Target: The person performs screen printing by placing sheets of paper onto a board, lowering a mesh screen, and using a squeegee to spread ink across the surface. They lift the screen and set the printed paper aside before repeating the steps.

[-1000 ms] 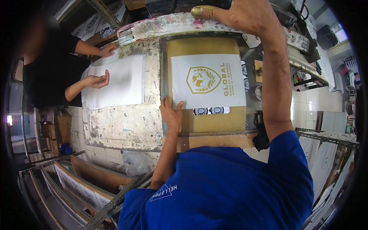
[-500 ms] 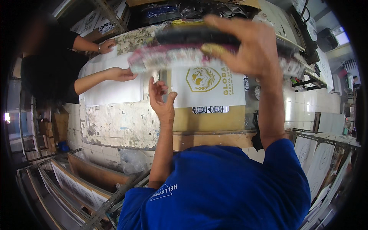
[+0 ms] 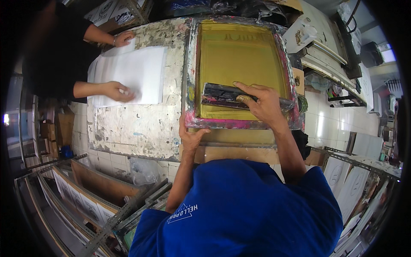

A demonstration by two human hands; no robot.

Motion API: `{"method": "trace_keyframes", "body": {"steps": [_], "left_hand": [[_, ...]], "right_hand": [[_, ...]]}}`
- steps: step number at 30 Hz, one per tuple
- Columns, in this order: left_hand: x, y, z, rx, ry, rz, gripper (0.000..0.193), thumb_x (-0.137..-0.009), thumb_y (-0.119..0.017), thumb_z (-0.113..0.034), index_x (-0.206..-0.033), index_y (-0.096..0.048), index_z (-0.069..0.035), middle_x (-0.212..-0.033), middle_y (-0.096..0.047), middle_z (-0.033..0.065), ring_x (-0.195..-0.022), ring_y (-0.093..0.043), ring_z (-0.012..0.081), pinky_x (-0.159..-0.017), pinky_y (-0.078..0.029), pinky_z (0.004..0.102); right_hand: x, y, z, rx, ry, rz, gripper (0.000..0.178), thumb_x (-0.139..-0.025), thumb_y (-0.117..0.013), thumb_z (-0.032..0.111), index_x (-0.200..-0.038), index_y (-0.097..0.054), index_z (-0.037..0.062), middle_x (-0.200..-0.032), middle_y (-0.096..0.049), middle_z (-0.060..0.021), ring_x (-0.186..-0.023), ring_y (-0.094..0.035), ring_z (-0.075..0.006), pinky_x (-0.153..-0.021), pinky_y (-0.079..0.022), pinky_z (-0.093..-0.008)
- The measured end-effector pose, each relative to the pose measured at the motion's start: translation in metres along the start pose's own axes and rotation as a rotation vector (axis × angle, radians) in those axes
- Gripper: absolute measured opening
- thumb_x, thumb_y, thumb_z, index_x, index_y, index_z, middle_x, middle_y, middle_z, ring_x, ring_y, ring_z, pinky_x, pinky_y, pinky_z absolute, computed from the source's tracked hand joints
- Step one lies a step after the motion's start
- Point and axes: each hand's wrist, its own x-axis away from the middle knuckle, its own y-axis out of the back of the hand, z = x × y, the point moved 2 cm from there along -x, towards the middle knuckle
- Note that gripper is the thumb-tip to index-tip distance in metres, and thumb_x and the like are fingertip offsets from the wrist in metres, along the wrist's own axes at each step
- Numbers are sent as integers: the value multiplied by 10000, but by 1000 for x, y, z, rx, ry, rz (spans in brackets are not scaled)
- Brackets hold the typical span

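Note:
A screen-printing frame [image 3: 192,77], its rim smeared with pink and white ink, lies flat on the worktable with yellow-gold mesh [image 3: 239,55] inside. My right hand [image 3: 266,105] is closed on a dark squeegee [image 3: 222,95], which lies across the near part of the mesh. At the frame's near left corner, my left hand [image 3: 192,138] grips the edge, fingers along the side and thumb along the front. Whatever lies under the frame is hidden, apart from a tan strip of the board [image 3: 244,136] at its near side.
Across the worktable [image 3: 132,135] on the left, a co-worker's hands [image 3: 117,91] are at a stack of white paper [image 3: 137,70]. Racks holding printed boards [image 3: 85,203] stand at the lower left and lower right. A white container [image 3: 299,36] stands beyond the frame's far right corner.
The raised screen has come down flat over the printed white sheet, hiding it. My right hand now holds the squeegee on the mesh; my left has closed on the corner. The co-worker's near hand moved left.

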Motion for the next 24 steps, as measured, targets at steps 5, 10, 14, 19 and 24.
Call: {"method": "trace_keyframes", "body": {"steps": [5, 10, 14, 19, 24], "left_hand": [[3, -1, 6, -339, -166, -44, 1170, -509, -1014, -332, -1482, -462, 11, -1493, -460, 205, -1344, -468, 364, -1125, -411, 458], [2, 0, 1, -501, -245, -36, 1122, -498, -1004, -332, -1438, -500, 18, -1516, -436, 209, -1371, -416, 402, -1134, -391, 499], [1, -1, -5, -572, -162, -11, 1056, -513, -999, -347, -1394, -552, 27, -1518, -424, 204, -1393, -399, 382, -1157, -386, 472], [2, 0, -1, -594, -130, 1, 1068, -499, -998, -333, -1397, -554, 35, -1534, -388, 206, -1407, -369, 390, -1152, -383, 481], [2, 0, -7, -607, -114, 9, 1087, -501, -1000, -320, -1419, -538, 37, -1551, -350, 220, -1411, -358, 403, -1153, -384, 497]], "right_hand": [[1, -23, -31, -26, -73, 124, 397, -833, -805, 256, -1225, -756, 220, -1002, -756, -152, -855, -713, -353, -730, -546, -419], [20, -53, -51, 34, -78, 250, 508, -804, -836, 245, -1295, -719, 188, -1014, -758, -148, -796, -708, -328, -758, -524, -405], [40, -64, -39, 380, 16, 259, 705, -747, -823, 202, -1419, -611, 201, -994, -631, -103, -968, -610, -293, -909, -399, -446], [31, -83, -63, 336, -11, 134, 755, -683, -782, 126, -1412, -602, 202, -1014, -520, -87, -1046, -495, -272, -937, -313, -461], [-31, -86, -100, 411, 20, 43, 763, -650, -789, 128, -1390, -619, 207, -1024, -538, -82, -1045, -506, -278, -937, -312, -464]]}}
